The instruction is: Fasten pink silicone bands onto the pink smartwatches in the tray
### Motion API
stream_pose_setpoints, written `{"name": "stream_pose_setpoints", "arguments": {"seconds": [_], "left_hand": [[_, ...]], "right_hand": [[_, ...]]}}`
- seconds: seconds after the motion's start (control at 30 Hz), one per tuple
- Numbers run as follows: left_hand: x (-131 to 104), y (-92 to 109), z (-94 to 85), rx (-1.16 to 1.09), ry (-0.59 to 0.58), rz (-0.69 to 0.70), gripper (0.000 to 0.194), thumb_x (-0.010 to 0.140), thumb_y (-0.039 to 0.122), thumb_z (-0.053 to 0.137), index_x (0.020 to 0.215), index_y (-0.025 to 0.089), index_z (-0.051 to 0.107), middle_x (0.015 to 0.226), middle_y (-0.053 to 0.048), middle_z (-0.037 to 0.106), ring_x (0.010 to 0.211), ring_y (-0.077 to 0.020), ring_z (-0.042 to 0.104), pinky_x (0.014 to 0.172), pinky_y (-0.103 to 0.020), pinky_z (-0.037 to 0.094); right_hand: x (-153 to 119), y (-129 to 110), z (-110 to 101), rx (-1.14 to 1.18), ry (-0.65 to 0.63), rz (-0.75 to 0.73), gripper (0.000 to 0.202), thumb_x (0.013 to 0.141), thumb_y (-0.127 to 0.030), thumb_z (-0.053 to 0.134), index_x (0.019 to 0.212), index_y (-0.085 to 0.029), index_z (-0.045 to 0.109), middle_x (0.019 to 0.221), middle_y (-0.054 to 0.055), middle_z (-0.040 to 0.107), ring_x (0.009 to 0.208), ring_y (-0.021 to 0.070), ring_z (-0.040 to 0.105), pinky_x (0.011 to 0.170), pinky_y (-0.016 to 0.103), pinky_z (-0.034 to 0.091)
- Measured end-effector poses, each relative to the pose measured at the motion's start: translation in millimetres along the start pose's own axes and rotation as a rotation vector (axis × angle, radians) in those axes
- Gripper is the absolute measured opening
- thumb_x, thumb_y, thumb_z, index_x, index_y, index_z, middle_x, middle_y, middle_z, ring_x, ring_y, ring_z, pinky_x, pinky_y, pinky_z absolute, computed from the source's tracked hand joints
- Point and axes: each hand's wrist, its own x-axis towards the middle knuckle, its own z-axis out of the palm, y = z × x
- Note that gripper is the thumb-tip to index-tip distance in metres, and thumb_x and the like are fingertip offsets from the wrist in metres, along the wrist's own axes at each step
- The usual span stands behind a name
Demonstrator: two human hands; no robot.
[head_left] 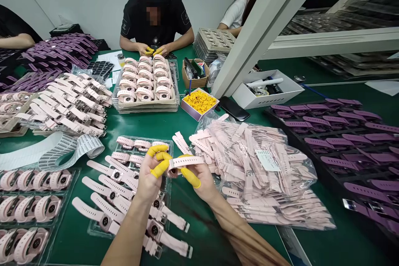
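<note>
Yellow finger cots cover several fingertips of both my hands. Between them is a smartwatch with a pale pink strap [188, 161]; its case is partly hidden behind my fingers. My left hand [150, 176] is closed on the case end, and my right hand [204, 179] grips the strap with the thumb below it. Under my forearms, several pink-strapped watches [116, 176] lie spread open, backs up. A clear plastic tray [124, 138] with looped pink watches sits just beyond my left hand. To the right of my right hand, loose pink straps [246, 149] spill from clear bags.
A box of yellow finger cots [199, 103], a black phone [234, 109] and a white box [268, 99] stand beyond. Purple straps [324, 143] fill the right side. A label roll [73, 149] and watch trays [34, 193] lie left. A co-worker [156, 20] sits opposite.
</note>
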Motion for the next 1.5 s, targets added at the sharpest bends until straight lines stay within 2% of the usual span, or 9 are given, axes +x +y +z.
{"name": "stream_pose_setpoints", "arguments": {"seconds": [0.1, 0.2, 0.37, 0.5, 0.63, 0.87, 1.13, 1.33, 1.5], "left_hand": [[-1, 2, -4.4, 0.093, -0.130, -0.030, 0.037, 0.090, 0.038, 0.074, 0.121, 0.019, 0.069, 0.091, -0.004, 0.069, 0.078, -0.0170, 0.063, 0.075, -0.029, 0.052], [-2, 5, -6.2, 0.228, -0.233, -0.051, 0.035, 0.095, 0.047, 0.066, 0.111, 0.017, 0.075, 0.093, -0.008, 0.071, 0.087, -0.0224, 0.064, 0.083, -0.033, 0.051], [-1, 10, -6.3, 0.252, -0.224, -0.006, 0.033, 0.087, 0.051, 0.077, 0.081, 0.018, 0.070, 0.079, -0.003, 0.061, 0.082, -0.0202, 0.059, 0.075, -0.030, 0.047], [2, 10, -10.1, 0.248, -0.212, 0.033, 0.040, 0.091, 0.054, 0.070, 0.075, 0.018, 0.062, 0.080, -0.003, 0.059, 0.077, -0.0184, 0.056, 0.074, -0.032, 0.045], [4, 10, -13.2, 0.408, -0.255, -0.006, 0.034, 0.093, 0.041, 0.070, 0.071, 0.019, 0.058, 0.077, -0.002, 0.057, 0.075, -0.0176, 0.051, 0.074, -0.032, 0.042], [2, 11, -8.5, 0.583, -0.246, -0.132, 0.030, 0.091, 0.041, 0.072, 0.076, 0.018, 0.063, 0.086, -0.004, 0.059, 0.083, -0.0193, 0.051, 0.079, -0.033, 0.040], [2, 16, -12.6, 0.559, -0.301, -0.050, 0.035, 0.099, 0.044, 0.061, 0.075, 0.018, 0.061, 0.080, -0.003, 0.056, 0.080, -0.0198, 0.052, 0.078, -0.033, 0.041], [1, 15, -12.4, 0.740, -0.318, 0.006, 0.031, 0.100, 0.041, 0.060, 0.078, 0.019, 0.062, 0.081, -0.004, 0.057, 0.081, -0.0204, 0.051, 0.077, -0.034, 0.040], [0, 14, -12.7, 0.800, -0.324, 0.029, 0.027, 0.102, 0.039, 0.056, 0.085, 0.019, 0.065, 0.088, -0.006, 0.060, 0.086, -0.0217, 0.053, 0.082, -0.035, 0.041]], "right_hand": [[1, -3, -3, -0.033, -0.008, 0.020, 0.035, 0.085, -0.048, 0.081, 0.107, -0.024, 0.070, 0.105, 0.006, 0.072, 0.100, 0.0244, 0.070, 0.096, 0.042, 0.059], [4, -10, -8, -0.055, -0.095, 0.018, 0.034, 0.084, -0.048, 0.082, 0.107, -0.025, 0.072, 0.106, 0.006, 0.070, 0.099, 0.0246, 0.068, 0.093, 0.041, 0.059], [11, -14, -14, -0.170, -0.119, -0.098, 0.031, 0.079, -0.048, 0.087, 0.097, -0.026, 0.076, 0.108, 0.007, 0.065, 0.106, 0.0267, 0.062, 0.098, 0.044, 0.052], [12, -13, -16, -0.203, -0.109, -0.150, 0.028, 0.085, -0.046, 0.082, 0.105, -0.028, 0.075, 0.105, 0.007, 0.063, 0.104, 0.0259, 0.061, 0.098, 0.046, 0.051], [10, -20, -18, -0.224, -0.127, -0.196, 0.027, 0.091, -0.042, 0.078, 0.114, -0.030, 0.073, 0.106, 0.006, 0.064, 0.103, 0.0242, 0.062, 0.095, 0.044, 0.052], [9, -29, -17, -0.366, -0.199, -0.227, 0.029, 0.092, -0.044, 0.076, 0.115, -0.028, 0.074, 0.100, 0.006, 0.066, 0.093, 0.0216, 0.064, 0.084, 0.038, 0.055], [7, -26, -17, -0.205, -0.129, -0.107, 0.036, 0.087, -0.047, 0.080, 0.116, -0.025, 0.073, 0.107, 0.008, 0.073, 0.100, 0.0237, 0.069, 0.091, 0.040, 0.057], [10, -33, -17, -0.336, -0.179, -0.266, 0.026, 0.093, -0.041, 0.075, 0.115, -0.027, 0.075, 0.097, 0.006, 0.069, 0.092, 0.0219, 0.066, 0.084, 0.040, 0.057], [11, -32, -19, -0.456, -0.198, -0.308, 0.024, 0.096, -0.039, 0.072, 0.116, -0.026, 0.073, 0.092, 0.005, 0.066, 0.091, 0.0224, 0.063, 0.084, 0.042, 0.055]]}}
